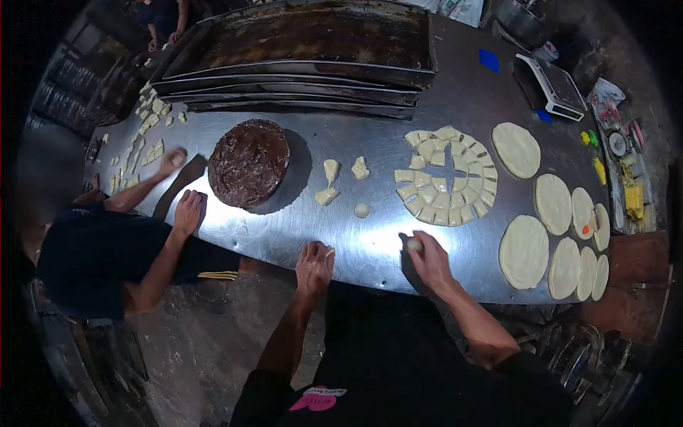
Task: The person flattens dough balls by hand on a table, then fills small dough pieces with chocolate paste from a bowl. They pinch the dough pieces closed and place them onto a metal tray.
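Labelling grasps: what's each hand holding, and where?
Right hand: small dough ball, pressed under fingers on the steel table. Left hand: rests on table edge, contents unclear.

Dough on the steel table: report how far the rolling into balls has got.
Done: one ball lies finished, and the dough round is already cut into pieces. In hand: the right hand presses a piece on the table; the left hand rolls another. Left: most cut pieces and the uncut flat discs.

Counted on the tabletop [455, 107]: eight flat dough rounds [524, 250], one cut-up dough disc [448, 176], one dark cake [248, 162], three loose dough chunks [331, 171], one small dough ball [362, 210], one scale [551, 87], one tray stack [299, 67].
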A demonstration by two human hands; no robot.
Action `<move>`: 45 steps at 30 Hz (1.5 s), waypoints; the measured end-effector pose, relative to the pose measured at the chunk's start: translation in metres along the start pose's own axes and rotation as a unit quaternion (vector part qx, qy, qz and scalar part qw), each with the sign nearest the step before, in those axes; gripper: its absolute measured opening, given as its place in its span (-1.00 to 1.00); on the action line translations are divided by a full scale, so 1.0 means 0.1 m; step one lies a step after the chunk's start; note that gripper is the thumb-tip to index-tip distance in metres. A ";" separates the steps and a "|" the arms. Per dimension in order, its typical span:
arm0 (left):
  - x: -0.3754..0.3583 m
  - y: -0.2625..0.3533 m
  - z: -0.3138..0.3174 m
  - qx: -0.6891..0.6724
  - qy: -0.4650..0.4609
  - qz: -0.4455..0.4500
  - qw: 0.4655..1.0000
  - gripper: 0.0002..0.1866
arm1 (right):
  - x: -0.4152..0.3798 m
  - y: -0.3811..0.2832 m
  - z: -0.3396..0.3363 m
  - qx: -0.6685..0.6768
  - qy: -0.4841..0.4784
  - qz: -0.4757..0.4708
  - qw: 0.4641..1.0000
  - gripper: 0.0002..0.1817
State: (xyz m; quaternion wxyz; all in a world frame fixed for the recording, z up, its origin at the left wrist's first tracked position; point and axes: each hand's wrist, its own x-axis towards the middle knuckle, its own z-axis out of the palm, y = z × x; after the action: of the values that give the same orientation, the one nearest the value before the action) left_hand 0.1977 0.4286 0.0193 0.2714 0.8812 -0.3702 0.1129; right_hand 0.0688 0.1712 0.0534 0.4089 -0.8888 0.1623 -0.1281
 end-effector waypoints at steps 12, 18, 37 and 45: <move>0.08 -0.18 -0.20 -0.174 0.001 -0.214 0.961 -0.51 | 0.73 -0.31 0.32 -0.024 -0.037 -0.074 0.996 -0.49; 0.09 0.04 -0.02 -0.125 -0.096 -0.151 0.976 -0.75 | 0.22 -0.26 0.41 0.189 -0.137 0.112 0.966 -0.63; 0.59 1.04 -0.40 -0.665 -0.019 -0.347 0.661 -0.84 | 0.33 -0.66 -0.22 0.486 -0.228 0.194 0.821 -0.78; 0.44 0.77 -0.21 -0.581 0.039 -0.380 0.719 -0.55 | 0.59 -1.14 0.46 0.655 -0.116 0.219 0.714 -0.34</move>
State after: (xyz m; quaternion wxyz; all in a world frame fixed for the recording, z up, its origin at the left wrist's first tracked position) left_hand 0.1741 0.3698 0.0848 0.7645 0.6117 0.0134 -0.2028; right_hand 0.1604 0.2493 0.1177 0.9211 -0.3455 0.1790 -0.0056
